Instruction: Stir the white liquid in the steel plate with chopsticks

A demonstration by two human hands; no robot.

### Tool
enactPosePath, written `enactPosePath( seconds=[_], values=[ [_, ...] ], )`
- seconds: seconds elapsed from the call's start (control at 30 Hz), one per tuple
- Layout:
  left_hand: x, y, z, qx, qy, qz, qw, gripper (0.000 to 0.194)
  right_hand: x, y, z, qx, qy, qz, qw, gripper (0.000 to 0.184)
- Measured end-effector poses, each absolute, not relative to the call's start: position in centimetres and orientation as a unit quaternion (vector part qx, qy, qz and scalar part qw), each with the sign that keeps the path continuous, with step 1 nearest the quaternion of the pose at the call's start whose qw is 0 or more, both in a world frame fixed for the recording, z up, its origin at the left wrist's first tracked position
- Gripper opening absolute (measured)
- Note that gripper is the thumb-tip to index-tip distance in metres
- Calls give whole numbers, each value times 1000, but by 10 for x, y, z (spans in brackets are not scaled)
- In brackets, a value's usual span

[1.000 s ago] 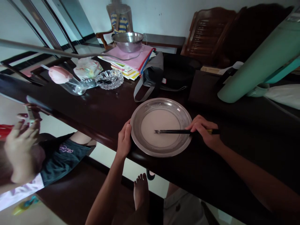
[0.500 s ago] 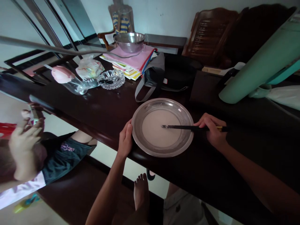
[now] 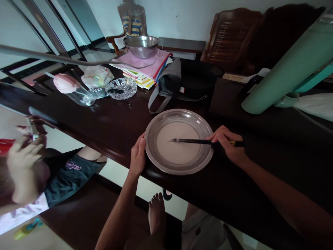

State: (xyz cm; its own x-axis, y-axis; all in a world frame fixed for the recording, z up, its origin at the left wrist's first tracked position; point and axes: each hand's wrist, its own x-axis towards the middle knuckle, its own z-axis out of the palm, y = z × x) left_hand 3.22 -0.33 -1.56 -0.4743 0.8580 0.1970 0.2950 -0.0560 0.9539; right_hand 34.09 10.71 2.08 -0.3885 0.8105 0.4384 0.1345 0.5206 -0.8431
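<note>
A wide, shallow metal bowl [image 3: 151, 149] sits at the near edge of the dark table, partly filled with a whitish, milky liquid [image 3: 174, 154]. On its left side my left hand [image 3: 138, 152] grips the rim, thumb on top and fingers mostly hidden beneath. My right hand [image 3: 229, 142] is closed around dark chopsticks [image 3: 194, 141] with gold bands, just past the bowl's right rim. They lie nearly level across the bowl, their tips in the liquid near its middle.
Behind the bowl lie a black and grey bag [image 3: 192, 80], a glass dish [image 3: 121, 89] and stacked papers [image 3: 142, 80] under a second metal bowl [image 3: 143, 47]. A green cylinder [image 3: 281, 73] leans at right. Another person's hand [image 3: 24, 156] holds a phone-like object at left.
My right hand and the chopsticks have moved left, bringing the tips further across the liquid. My left hand stays on the rim. The view has shifted slightly.
</note>
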Motion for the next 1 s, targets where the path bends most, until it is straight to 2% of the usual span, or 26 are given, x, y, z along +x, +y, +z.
enactPosePath(
  seconds=[0.1, 0.27, 0.4, 0.57, 0.73, 0.87, 1.0],
  values=[
    [33, -4, -15, 450, 641, 569, 250, 56, 341, 107, 22, -331, -709, 381, 492, 36],
    [34, -4, -13, 449, 641, 571, 247, 57, 341, 106, 24, -306, -755, 373, 445, 31],
    [35, -3, -12, 448, 644, 569, 247, 57, 341, 106, 24, -316, -723, 365, 494, 36],
    [34, -3, -12, 450, 643, 569, 246, 56, 341, 105, 24, -285, -762, 374, 445, 33],
    [33, -3, -13, 451, 641, 569, 249, 54, 341, 106, 23, -309, -711, 391, 495, 37],
    [33, -3, -13, 450, 642, 569, 250, 55, 340, 106, 23, -307, -747, 389, 443, 34],
    [34, -3, -13, 449, 640, 571, 251, 55, 342, 107, 21, -328, -713, 376, 493, 36]
  ],
)
